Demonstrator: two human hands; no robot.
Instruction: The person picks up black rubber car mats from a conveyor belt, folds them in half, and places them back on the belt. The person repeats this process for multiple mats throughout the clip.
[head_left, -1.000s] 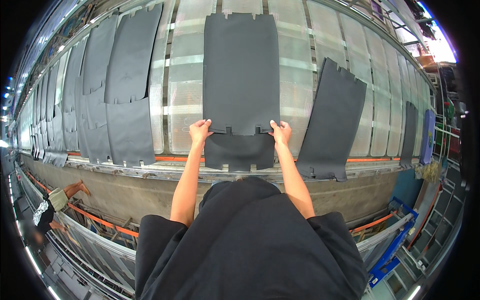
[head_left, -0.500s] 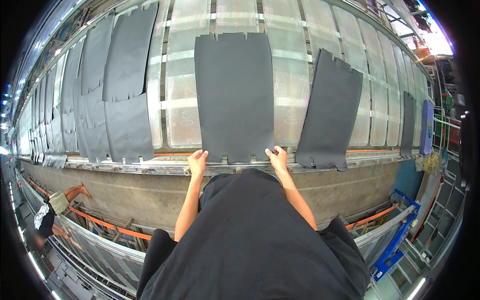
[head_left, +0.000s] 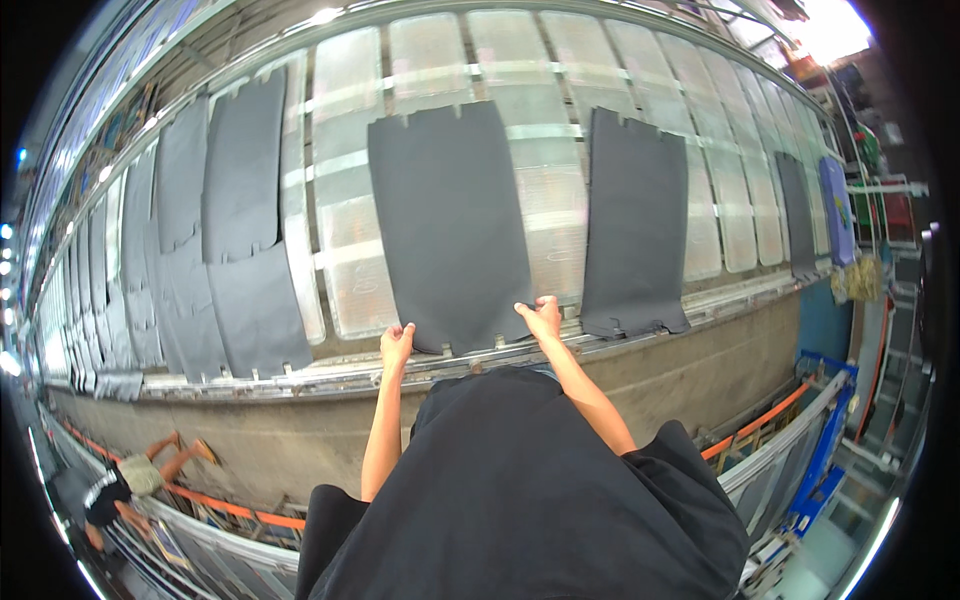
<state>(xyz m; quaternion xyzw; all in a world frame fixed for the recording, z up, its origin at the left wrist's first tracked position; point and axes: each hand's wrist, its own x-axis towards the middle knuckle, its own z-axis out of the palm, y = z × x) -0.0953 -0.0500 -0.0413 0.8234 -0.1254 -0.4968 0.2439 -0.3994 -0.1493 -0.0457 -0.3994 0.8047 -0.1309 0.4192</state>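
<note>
A dark grey rubber-like sheet [head_left: 447,220] with notched ends lies over pale translucent panels [head_left: 350,275] on a metal rack. My left hand [head_left: 398,342] pinches its near left corner. My right hand [head_left: 538,316] grips its right edge a little above the near corner, fingers closed round it. Just beyond my right hand, a similar sheet [head_left: 635,220] lies separately on the panels, its near end rumpled at the rail.
Overlapping grey sheets [head_left: 242,160] cover the rack to the left. A long metal rail [head_left: 600,350] runs along the near edge. Behind me are a concrete walkway [head_left: 250,435], another person [head_left: 125,490] at the lower left and a blue frame [head_left: 830,440]. A lilac object [head_left: 833,210] stands far right.
The held sheet's far end has come toward me, and my hands moved down from the middle to the near rail. My view has swung slightly since.
</note>
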